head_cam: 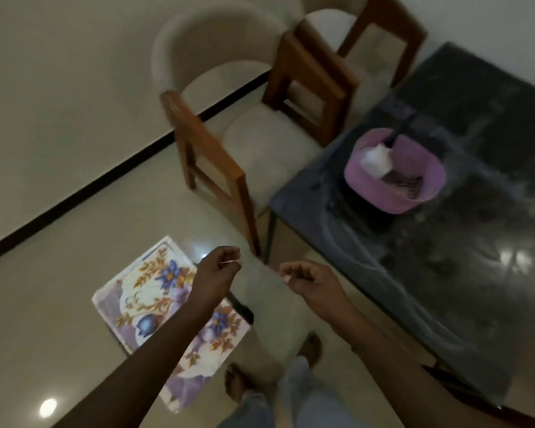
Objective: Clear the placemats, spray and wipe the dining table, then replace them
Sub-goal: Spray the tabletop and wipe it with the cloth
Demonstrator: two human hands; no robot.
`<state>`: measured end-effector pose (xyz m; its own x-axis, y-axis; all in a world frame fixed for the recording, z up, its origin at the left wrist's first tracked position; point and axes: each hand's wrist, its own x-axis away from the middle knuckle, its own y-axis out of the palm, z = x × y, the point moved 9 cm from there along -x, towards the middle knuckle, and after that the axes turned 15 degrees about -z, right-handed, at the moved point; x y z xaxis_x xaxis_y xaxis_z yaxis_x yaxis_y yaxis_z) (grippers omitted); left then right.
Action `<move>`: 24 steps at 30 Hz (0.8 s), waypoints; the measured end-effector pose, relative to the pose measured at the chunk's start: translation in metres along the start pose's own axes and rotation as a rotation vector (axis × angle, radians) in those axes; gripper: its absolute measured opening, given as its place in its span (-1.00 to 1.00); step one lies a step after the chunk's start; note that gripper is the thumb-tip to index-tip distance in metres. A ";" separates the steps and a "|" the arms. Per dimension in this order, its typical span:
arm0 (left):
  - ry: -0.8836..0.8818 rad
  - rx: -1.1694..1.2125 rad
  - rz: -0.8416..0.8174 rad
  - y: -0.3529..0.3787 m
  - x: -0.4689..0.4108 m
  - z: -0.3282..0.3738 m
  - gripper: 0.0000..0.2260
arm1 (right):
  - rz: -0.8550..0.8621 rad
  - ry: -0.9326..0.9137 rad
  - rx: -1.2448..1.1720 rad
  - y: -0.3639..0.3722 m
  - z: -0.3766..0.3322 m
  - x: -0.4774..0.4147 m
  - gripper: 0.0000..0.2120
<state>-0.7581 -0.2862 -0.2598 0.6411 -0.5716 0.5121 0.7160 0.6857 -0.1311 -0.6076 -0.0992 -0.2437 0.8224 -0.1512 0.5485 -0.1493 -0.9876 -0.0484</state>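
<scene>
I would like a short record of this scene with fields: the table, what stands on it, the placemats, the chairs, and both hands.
table: dark glossy table, at right, no placemats on it
on table: purple basket holding a white item and a dark handle
placemats: floral placemats lying on the floor, partly under the left forearm
chairs: two wooden chairs with pale cushions, beside the table
left hand: loosely curled, holding nothing
right hand: loosely curled, holding nothing
</scene>
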 end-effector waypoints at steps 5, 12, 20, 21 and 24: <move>0.094 -0.071 -0.072 0.069 -0.054 0.087 -0.77 | 0.221 -0.041 0.000 -0.122 -0.009 0.052 -0.84; 0.232 -0.103 -0.135 0.172 -0.110 0.190 -0.70 | 0.373 -0.058 -0.029 -0.259 -0.019 0.092 -0.84; 0.501 -0.508 -0.267 0.238 -0.185 0.294 -0.36 | 0.478 -0.022 0.093 -0.348 -0.060 0.058 -0.80; 0.485 -0.556 -0.270 0.239 -0.202 0.298 -0.30 | 0.455 0.001 0.145 -0.351 -0.067 0.048 -0.76; 0.390 -0.707 -0.344 0.244 -0.259 0.297 -0.08 | 0.359 0.089 0.425 -0.354 -0.093 0.009 -0.71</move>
<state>-0.8316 0.1628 -0.1722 0.3145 -0.8971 0.3103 0.8076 0.0811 -0.5841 -0.5980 0.2531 -0.1438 0.7088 -0.4947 0.5028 -0.1618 -0.8078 -0.5668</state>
